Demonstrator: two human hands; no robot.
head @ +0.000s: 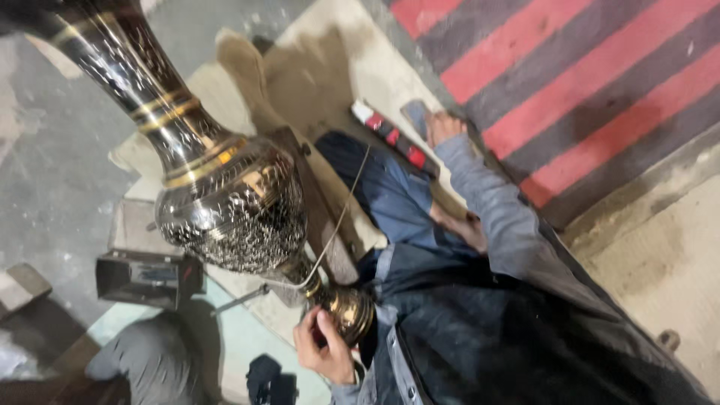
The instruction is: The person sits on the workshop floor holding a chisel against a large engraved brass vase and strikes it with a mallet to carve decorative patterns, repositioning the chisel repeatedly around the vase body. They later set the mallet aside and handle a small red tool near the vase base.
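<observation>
A large dark vase (225, 202) with gold bands and fine engraved patterning lies tilted across my lap, its long neck pointing to the upper left. My left hand (324, 346) is closed around the vase's gold foot (349, 309) at the bottom centre. A thin wire (341, 214) runs from the foot up over my blue-jeaned leg (390, 195). My right hand (444, 127), in a grey sleeve, reaches out to the floor beside a small grey flat object (415, 114). It is too blurred to show its grip.
A red and white packet (390, 136) lies near my right hand on a beige mat (337, 67). A red and dark striped rug (585, 82) is at the upper right. A dark metal box (146, 279) and a thin rod (240, 300) lie at the lower left.
</observation>
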